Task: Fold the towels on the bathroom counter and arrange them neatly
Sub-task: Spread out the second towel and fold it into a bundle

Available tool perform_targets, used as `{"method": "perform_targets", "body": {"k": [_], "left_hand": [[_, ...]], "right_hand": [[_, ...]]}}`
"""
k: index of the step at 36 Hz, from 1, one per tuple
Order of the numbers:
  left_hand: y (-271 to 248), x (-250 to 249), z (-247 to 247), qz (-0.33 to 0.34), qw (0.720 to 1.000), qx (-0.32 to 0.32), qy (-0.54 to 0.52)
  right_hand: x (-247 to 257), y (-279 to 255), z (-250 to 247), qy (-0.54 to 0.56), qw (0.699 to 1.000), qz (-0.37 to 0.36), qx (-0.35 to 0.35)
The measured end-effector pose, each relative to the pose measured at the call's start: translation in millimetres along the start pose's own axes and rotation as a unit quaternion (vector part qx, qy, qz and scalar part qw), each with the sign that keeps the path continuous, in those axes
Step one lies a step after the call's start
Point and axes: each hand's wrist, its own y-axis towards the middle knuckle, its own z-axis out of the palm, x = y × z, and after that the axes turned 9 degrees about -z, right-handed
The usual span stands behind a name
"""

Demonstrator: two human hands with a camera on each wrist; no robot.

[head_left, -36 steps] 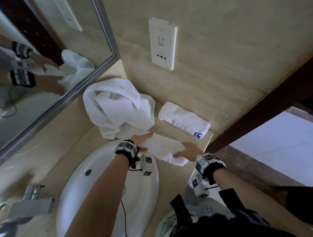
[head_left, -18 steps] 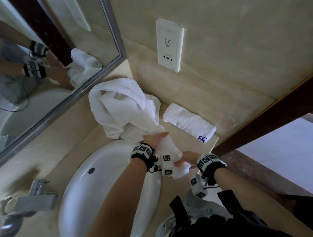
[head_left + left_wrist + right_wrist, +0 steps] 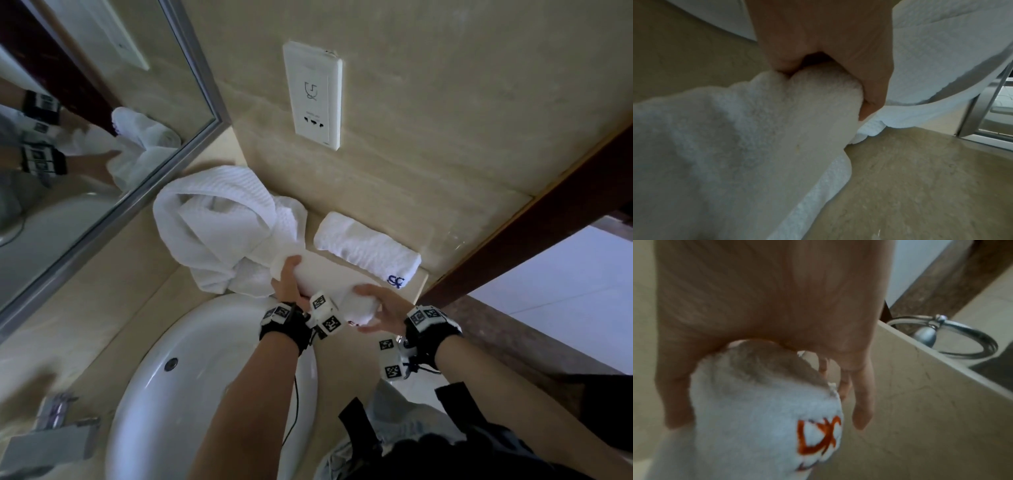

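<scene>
A white towel (image 3: 330, 277), folded into a thick bundle, lies across the counter (image 3: 416, 274) edge between my hands. My left hand (image 3: 287, 274) grips its left end (image 3: 777, 121), thumb on top. At the right end, my right hand (image 3: 368, 310) wraps thumb and fingers round the towel, where an orange-red logo (image 3: 818, 436) shows. Just behind lies a neatly folded towel (image 3: 366, 250) with a blue logo, against the wall. A crumpled white waffle towel (image 3: 222, 226) is heaped to the left, touching the bundle's left end.
A white sink basin (image 3: 205, 377) sits below my arms, with a faucet (image 3: 51, 435) at the lower left. The mirror (image 3: 85, 137) runs along the left, and a wall socket (image 3: 313, 96) is above the towels. A dark door frame (image 3: 531, 233) and a metal ring (image 3: 962, 337) bound the counter's right end.
The towel was stretched flat between my hands, then my hands came together and doubled it. Now they hold the thicker bundle at both ends, closer to the folded towel.
</scene>
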Motion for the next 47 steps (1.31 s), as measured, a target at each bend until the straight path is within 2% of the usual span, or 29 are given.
{"method": "perform_targets", "body": {"k": [2,5,7,9,12,14,18,21,22,25,30,34,39,42,45,47], "left_hand": [[1.8,5.0,1.6,0.003,1.000,0.003,-0.001],[-1.3,10.0,5.1,-0.027,0.996,0.087,-0.022],[-2.9,8.5,7.1,-0.012,0.992,0.124,0.021],[2.5,3.6,5.8,-0.016,0.989,0.129,0.075],[16.4,-8.2,-1.1,0.003,0.979,0.081,0.185],[23.1,-17.7,-5.3,0.032,0.961,0.073,0.266],[26.8,-28.6,-13.3,0.068,0.918,0.107,0.375],[35.0,-29.0,-23.4,0.116,0.868,0.083,0.476],[37.7,-27.4,-26.4,0.131,0.859,0.072,0.490],[42.5,-23.0,-30.0,0.170,0.848,0.044,0.500],[44.0,-22.9,-21.5,0.210,0.813,0.048,0.541],[44.0,-33.1,-19.3,0.212,0.823,0.082,0.521],[47.0,-48.3,-16.1,0.245,0.800,0.100,0.538],[49.1,-50.9,-14.5,0.239,0.794,0.102,0.549],[53.5,-48.8,-15.1,0.249,0.759,0.086,0.596],[53.5,-48.8,-16.4,0.242,0.749,0.073,0.613]], "right_hand": [[0.2,2.4,-2.2,0.053,0.999,0.000,-0.004],[2.8,1.9,-6.2,0.087,0.996,-0.008,-0.029],[1.4,0.0,-12.7,0.098,0.994,-0.015,-0.047],[-0.8,-1.6,-21.4,0.106,0.992,-0.021,-0.066],[-2.4,-5.5,-31.3,0.081,0.992,-0.015,-0.095],[-3.7,-7.2,-35.2,0.074,0.991,-0.014,-0.107],[-4.4,-7.6,-36.6,0.086,0.989,-0.025,-0.119],[-4.2,-7.5,-34.7,0.118,0.985,-0.026,-0.124],[-3.9,-7.7,-34.2,0.122,0.984,-0.026,-0.129],[-4.0,-8.5,-34.8,0.121,0.984,-0.026,-0.132],[-4.7,-9.7,-39.6,0.122,0.984,-0.030,-0.131],[-6.6,-11.6,-41.1,0.091,0.985,-0.036,-0.142],[-9.9,-8.1,-43.3,0.066,0.984,-0.055,-0.155],[-8.5,-4.7,-45.8,0.063,0.984,-0.046,-0.161],[-10.0,-2.7,-49.9,0.061,0.984,-0.047,-0.163],[-10.9,-1.6,-50.2,0.059,0.984,-0.049,-0.164]]}}
